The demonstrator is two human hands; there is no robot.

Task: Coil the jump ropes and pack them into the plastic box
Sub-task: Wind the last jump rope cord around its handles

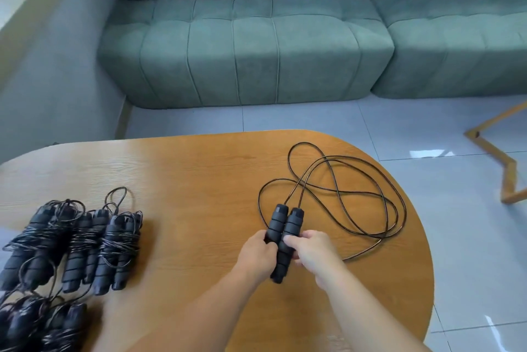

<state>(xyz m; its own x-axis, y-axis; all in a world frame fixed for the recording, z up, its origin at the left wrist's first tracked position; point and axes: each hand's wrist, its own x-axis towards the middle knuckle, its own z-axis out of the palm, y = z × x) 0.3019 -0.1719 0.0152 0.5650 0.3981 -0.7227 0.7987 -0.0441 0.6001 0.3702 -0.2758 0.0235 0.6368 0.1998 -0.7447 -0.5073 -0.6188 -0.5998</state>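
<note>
Here, left hand [258, 254] and right hand [312, 250] grasping paired handles [282, 237], cord [342, 194] loose beyond, coiled ropes [74, 246] leftward (sofa [245, 52] behind)

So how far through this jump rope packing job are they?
Several ropes are already coiled around their handles and lie bundled at the table's left. In hand: the left hand and right hand hold one rope's two handles side by side, its cord lying loose on the table. Left: coiling this one and packing everything; no plastic box is in view.
</note>
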